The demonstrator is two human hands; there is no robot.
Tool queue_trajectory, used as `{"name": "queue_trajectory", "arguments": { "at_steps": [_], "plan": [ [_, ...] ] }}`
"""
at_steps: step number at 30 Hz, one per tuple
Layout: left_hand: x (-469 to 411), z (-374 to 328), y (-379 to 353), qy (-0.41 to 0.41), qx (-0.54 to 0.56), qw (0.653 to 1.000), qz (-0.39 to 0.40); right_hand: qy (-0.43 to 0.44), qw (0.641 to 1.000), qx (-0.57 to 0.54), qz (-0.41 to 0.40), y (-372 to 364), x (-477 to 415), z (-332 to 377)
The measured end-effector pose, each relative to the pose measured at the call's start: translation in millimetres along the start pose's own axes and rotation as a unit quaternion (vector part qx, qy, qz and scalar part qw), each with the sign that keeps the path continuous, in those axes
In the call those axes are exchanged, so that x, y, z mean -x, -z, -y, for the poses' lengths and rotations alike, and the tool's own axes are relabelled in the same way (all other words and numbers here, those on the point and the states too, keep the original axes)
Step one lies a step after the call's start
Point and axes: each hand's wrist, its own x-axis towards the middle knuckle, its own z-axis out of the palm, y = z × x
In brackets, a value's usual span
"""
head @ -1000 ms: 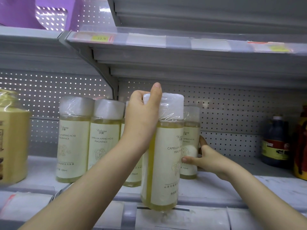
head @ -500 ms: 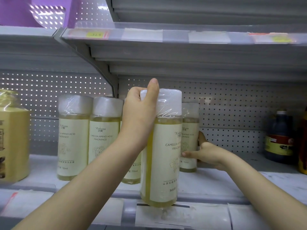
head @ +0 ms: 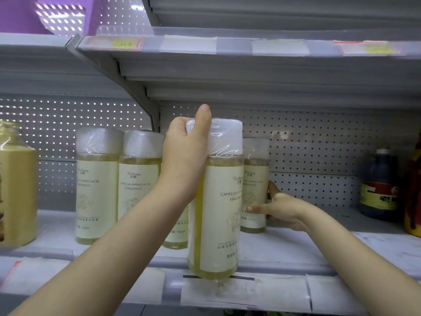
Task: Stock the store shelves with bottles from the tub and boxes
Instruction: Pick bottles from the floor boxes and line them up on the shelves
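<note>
— What do you have on the head camera?

— A store shelf [head: 296, 247] with a perforated back panel [head: 319, 144]. I have the left hand [head: 184, 153] curled round the film-covered cap of the front bottle [head: 216, 213], with the thumb standing up along the cap. That bottle is upright, pale yellow with a cream label, in the middle of my view. Its base sits at six o'clock, level with the shelf's front lip. I cannot tell whether it rests on the lip or hangs just before it.

— And the other one?

— The right hand [head: 282, 210] is at three o'clock from the front bottle. It grips the rear bottle [head: 255, 185] low on its label, fingers across the front and thumb round the back. The rear bottle stands upright deeper on the shelf, partly hidden by the front one. So both hands are clamped, each on its own bottle.

— Other stock?

— More of the same kind at nine o'clock from the left hand: the leftmost bottle [head: 98, 185] and the second bottle [head: 139, 190], side by side. A third bottle [head: 177, 233] stands behind the left forearm, and only its lower label shows. At the far nine o'clock edge is a film-wrapped yellow pack [head: 16, 190]. Toward three o'clock stands a dark bottle [head: 380, 185] with a red and yellow label, and just beside it is an orange-red container [head: 414, 201] cut off by the frame. At twelve o'clock is the upper shelf [head: 250, 65] with a yellow price tag [head: 125, 44], and at eleven o'clock a purple object [head: 22, 14].
</note>
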Motion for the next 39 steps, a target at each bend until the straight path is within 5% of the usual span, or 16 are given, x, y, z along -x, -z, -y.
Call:
{"name": "queue_trajectory", "arguments": {
  "at_steps": [17, 22, 26, 39],
  "plan": [
    [0, 1, 0, -0.004, -0.002, 1.000, -0.001, 0.001, 0.996, -0.034, 0.080, 12, -1, 1],
    [-1, 1, 1, 0.000, -0.006, 1.000, 0.005, -0.002, 0.997, 0.069, 0.029, 5, 7, 11],
    [-2, 2, 0, 0.003, 0.000, 1.000, 0.000, 0.020, 0.997, 0.046, -0.053, -5, 1, 8],
    [-2, 4, 0, -0.003, -0.006, 1.000, 0.001, 0.044, 0.991, 0.120, -0.037, 0, 12, 9]
  ]
}}
